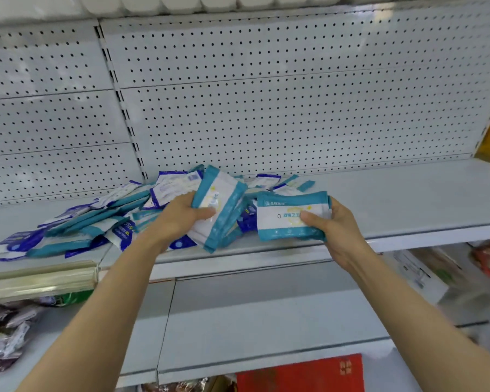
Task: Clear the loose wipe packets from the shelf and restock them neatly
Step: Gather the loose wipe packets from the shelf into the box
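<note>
Left hand (pixel 181 219) grips a tilted teal-edged packet (pixel 218 205) at the heap of loose wipe packets (pixel 96 222) on the shelf (pixel 408 199). Right hand (pixel 337 227) holds a small stack of packets (pixel 290 216), thumb across its face. Recommended: square edges and face labels one way before setting down on the bare shelf to the right. Chinese print on the stack's top face; not reliably legible.

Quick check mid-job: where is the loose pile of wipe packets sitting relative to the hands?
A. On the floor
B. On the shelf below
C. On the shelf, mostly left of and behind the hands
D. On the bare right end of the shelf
C: the loose pile of wipe packets spreads over the shelf to the left of and behind the left hand and right hand, each holding teal packets.
</note>
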### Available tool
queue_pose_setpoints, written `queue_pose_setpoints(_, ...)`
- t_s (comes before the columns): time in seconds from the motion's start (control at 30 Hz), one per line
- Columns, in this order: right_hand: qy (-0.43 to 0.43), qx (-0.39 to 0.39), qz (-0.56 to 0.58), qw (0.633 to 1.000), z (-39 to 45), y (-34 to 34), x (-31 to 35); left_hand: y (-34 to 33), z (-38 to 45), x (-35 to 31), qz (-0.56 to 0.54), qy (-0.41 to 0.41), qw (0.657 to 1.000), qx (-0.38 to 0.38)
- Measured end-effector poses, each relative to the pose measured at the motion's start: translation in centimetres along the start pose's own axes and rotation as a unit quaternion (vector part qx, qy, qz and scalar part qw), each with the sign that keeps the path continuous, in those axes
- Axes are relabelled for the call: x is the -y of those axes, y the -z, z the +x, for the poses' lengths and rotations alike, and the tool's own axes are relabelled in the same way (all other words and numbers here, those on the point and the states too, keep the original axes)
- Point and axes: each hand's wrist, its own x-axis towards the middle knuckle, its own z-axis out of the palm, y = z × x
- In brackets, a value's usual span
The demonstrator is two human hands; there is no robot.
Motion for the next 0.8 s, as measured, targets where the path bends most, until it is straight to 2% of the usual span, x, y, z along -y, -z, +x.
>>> queue_pose_setpoints(0.43, -0.009, -0.164, -0.048, 0.985, -15.6, 13.7, 4.2, -13.2, -8.1, -3.9, 0.057, -0.076, 0.978, 0.185)
queue_pose_setpoints(0.6, 0.009, -0.197, -0.072, 0.978, -18.8, 20.5, 8.0, -18.8, -9.5, -7.7, 0.068, -0.072, 0.972, 0.211)
queue_pose_setpoints(0.8, 0.003, -0.211, -0.066, 0.975, -18.5, 30.2, 11.4, -27.8, -9.4, -12.4, 0.067, -0.089, 0.970, 0.216)
